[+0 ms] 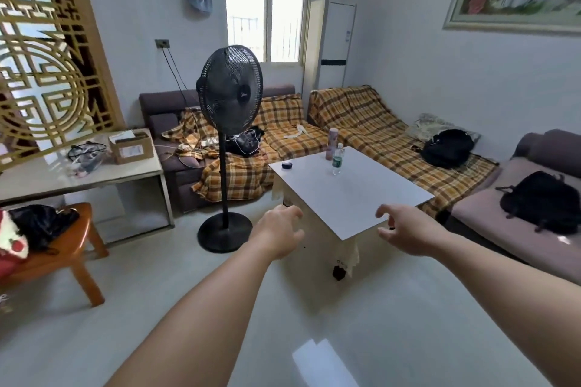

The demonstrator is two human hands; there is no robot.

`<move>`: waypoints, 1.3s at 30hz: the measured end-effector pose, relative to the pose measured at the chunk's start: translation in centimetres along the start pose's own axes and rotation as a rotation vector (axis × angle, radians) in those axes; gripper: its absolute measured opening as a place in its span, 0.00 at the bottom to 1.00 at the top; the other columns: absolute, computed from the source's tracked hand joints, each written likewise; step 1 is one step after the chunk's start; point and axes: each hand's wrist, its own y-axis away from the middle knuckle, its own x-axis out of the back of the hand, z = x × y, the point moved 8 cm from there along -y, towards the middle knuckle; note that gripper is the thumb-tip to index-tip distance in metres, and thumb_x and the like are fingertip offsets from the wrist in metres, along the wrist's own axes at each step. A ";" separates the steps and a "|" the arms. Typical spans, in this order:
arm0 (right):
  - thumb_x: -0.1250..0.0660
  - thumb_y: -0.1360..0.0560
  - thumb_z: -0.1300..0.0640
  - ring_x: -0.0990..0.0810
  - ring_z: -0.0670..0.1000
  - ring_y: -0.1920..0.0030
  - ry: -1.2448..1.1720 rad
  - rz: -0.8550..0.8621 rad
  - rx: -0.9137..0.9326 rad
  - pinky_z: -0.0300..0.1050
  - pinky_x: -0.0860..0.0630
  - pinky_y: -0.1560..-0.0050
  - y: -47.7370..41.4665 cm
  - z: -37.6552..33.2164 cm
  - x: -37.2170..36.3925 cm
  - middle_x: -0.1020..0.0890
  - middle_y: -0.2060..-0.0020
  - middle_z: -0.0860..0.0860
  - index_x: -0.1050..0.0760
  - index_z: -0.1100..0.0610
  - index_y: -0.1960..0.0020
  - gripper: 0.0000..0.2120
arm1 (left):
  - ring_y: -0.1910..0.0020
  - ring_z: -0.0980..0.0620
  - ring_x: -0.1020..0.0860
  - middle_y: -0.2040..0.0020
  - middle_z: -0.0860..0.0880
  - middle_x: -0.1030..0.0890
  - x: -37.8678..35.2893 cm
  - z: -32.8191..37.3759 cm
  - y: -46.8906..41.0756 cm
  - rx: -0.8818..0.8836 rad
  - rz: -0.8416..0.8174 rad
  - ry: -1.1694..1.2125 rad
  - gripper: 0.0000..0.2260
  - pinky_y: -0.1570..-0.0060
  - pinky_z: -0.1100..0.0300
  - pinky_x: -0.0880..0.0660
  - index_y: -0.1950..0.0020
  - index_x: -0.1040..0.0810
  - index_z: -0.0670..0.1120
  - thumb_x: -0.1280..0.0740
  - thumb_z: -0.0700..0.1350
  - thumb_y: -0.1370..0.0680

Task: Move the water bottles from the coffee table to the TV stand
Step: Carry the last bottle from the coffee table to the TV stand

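Sofa (pixel 371 132) with plaid throw runs across mid frame, right of centre. White coffee table (pixel 361 195) sits centre frame in front of it. Black standing fan (pixel 228 97) left of the table, apart from it. Both arms reach forward from the bottom edge: left hand (pixel 279 231) at the table's near-left corner, right hand (pixel 405 229) at its near-right edge, both with fingers spread and curled, holding nothing. Clear water bottle (pixel 337 159) upright on the table's far side; pink bottle (pixel 332 144) upright just behind it. Small dark round object (pixel 287 165) near the far-left corner.
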 end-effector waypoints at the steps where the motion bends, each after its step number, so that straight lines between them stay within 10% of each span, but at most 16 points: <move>1: 0.35 0.23 0.50 0.23 0.52 0.50 -0.006 -0.007 -0.013 0.50 0.22 0.46 -1.9 -0.7 0.2 0.21 0.45 0.53 0.29 0.50 0.36 0.17 | 0.43 0.49 0.26 0.39 0.51 0.26 0.3 -0.7 -1.8 0.006 0.002 0.021 0.17 0.45 0.49 0.24 0.37 0.28 0.55 0.37 0.52 0.26; 30: 0.35 0.25 0.46 0.24 0.52 0.44 -0.186 -0.056 -0.065 0.47 0.24 0.45 -49.1 9.2 -3.1 0.23 0.39 0.52 0.28 0.49 0.38 0.17 | 0.45 0.52 0.26 0.41 0.53 0.26 -5.3 -3.0 -47.4 0.027 -0.175 -0.061 0.16 0.47 0.52 0.24 0.39 0.28 0.57 0.37 0.53 0.26; 39: 0.36 0.24 0.50 0.22 0.48 0.60 -0.367 -0.080 -0.263 0.45 0.24 0.58 -60.2 12.5 -6.2 0.19 0.59 0.50 0.26 0.54 0.40 0.15 | 0.57 0.53 0.22 0.49 0.53 0.22 -10.2 -7.9 -62.2 0.162 -0.275 0.287 0.12 0.61 0.59 0.24 0.42 0.26 0.57 0.36 0.56 0.25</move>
